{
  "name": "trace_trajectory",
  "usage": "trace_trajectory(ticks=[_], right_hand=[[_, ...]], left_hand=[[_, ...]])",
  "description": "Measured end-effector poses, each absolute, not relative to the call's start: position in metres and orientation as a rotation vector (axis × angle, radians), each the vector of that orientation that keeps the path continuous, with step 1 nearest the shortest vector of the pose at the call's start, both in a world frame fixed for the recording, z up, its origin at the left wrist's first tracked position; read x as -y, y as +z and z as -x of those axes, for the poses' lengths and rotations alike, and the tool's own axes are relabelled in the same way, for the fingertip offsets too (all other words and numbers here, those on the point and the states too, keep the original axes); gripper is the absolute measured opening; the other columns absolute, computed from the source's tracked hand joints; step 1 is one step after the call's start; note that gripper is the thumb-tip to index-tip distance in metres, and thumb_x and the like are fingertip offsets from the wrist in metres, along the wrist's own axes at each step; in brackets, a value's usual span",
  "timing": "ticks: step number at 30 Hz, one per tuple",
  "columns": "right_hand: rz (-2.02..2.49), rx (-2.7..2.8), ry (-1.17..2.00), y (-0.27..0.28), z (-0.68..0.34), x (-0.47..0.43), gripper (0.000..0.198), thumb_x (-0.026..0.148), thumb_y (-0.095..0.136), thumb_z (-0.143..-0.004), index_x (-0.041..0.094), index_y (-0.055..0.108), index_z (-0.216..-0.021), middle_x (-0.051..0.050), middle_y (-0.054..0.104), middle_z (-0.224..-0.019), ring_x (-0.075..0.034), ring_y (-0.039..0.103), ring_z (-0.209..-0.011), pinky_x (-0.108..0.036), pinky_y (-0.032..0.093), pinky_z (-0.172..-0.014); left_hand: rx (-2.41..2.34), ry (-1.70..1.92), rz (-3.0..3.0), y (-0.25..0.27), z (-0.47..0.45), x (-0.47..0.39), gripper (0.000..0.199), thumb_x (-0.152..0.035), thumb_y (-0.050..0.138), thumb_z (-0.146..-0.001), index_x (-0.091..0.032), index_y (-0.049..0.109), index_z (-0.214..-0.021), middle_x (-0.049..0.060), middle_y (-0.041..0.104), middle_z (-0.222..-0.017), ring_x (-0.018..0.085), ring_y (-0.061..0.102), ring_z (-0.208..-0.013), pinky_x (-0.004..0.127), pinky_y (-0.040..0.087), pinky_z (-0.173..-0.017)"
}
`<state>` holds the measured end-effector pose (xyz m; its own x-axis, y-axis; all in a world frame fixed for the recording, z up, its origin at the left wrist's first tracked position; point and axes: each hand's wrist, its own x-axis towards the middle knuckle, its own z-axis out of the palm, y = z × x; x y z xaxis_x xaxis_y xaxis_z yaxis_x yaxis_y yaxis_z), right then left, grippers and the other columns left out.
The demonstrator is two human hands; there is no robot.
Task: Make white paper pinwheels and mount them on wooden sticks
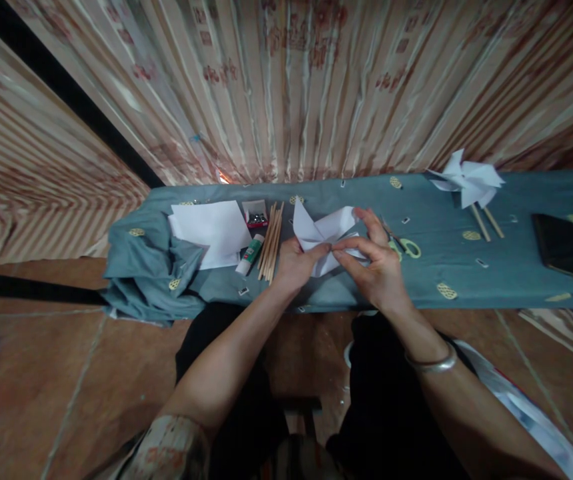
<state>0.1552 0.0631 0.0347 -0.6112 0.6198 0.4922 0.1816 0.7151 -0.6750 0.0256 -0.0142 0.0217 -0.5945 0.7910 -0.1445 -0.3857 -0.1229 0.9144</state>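
Observation:
A white paper pinwheel (333, 225) with curled-up blades is between my hands over the cloth-covered table. My left hand (295, 265) grips its left side, the thumb pressed near the centre. My right hand (377, 265) pinches it near the middle with thumb and forefinger, while other fingers reach to the upper right blade. Whether something small sits in that pinch is hidden. Left of my left hand lie several wooden sticks (270, 243), beside a green-and-white glue stick (250, 255). Scissors with yellow-green handles (409, 247) lie just right of my right hand.
White paper sheets (211, 230) and a small open box of metal pins (255, 215) are at the left. Finished-looking pinwheels (471, 179) on sticks lie at the back right, near a dark phone (561, 245). A striped curtain (286, 93) hangs behind the table.

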Motion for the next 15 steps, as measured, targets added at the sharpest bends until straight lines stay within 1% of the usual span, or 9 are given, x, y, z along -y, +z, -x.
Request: trace_trajectory(ticks=[3, 10, 15], right_hand=[[0.620, 2.159, 0.772, 0.0333, -0.1554, -0.0648, 0.008, 0.030, 0.066, -0.084, 0.026, 0.073, -0.085, -0.002, 0.047, -0.147, -0.031, 0.030, -0.145, -0.059, 0.025, -0.118], [0.631, 2.093, 0.895, 0.0330, -0.1550, -0.0661, 0.008, 0.033, 0.070, -0.081, 0.026, 0.074, -0.082, -0.001, 0.050, -0.145, -0.029, 0.032, -0.144, -0.053, 0.025, -0.118], [0.651, 2.027, 1.063, 0.0333, -0.1553, -0.0684, 0.010, 0.036, 0.074, -0.077, 0.027, 0.075, -0.080, -0.001, 0.053, -0.143, -0.028, 0.036, -0.143, -0.049, 0.023, -0.119]], left_hand=[[-1.311, 1.823, -0.474, 0.0230, -0.0255, 0.0151, 0.026, -0.026, 0.084, -0.054, -0.013, 0.072, -0.073, 0.002, 0.070, -0.068, 0.015, 0.060, -0.061, 0.026, 0.047, -0.062], [-1.317, 1.783, -0.476, 0.0257, -0.0258, 0.0174, 0.024, -0.024, 0.082, -0.055, -0.011, 0.072, -0.072, 0.001, 0.069, -0.064, 0.013, 0.059, -0.059, 0.025, 0.047, -0.061], [-1.255, 1.814, -0.440, 0.0288, -0.0261, 0.0181, 0.030, -0.024, 0.083, -0.052, -0.013, 0.072, -0.078, 0.003, 0.072, -0.073, 0.016, 0.063, -0.066, 0.028, 0.050, -0.066]])
